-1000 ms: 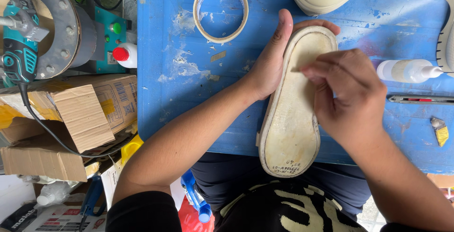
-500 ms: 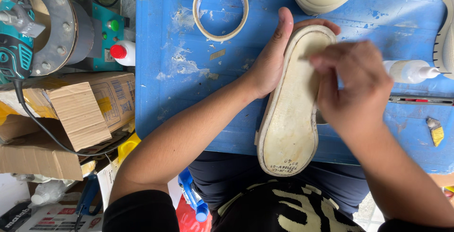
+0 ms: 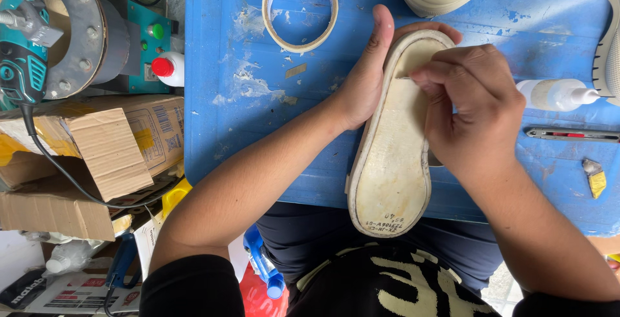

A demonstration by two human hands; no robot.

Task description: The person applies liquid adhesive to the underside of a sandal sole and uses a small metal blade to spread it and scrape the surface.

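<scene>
A cream shoe sole (image 3: 394, 155) lies bottom-up on the near edge of the blue worktable (image 3: 258, 130), its heel hanging just over the edge toward the person. Its surface is pale, scuffed and yellowed, with a raised rim. The left hand (image 3: 368, 78) cups the toe's left side, thumb stretched upward. The right hand (image 3: 471, 104) rests over the toe end, fingers pinched narrowly together against the sole. A glue bottle (image 3: 555, 94) lies just right; a tape ring (image 3: 300, 8) sits beyond.
</scene>
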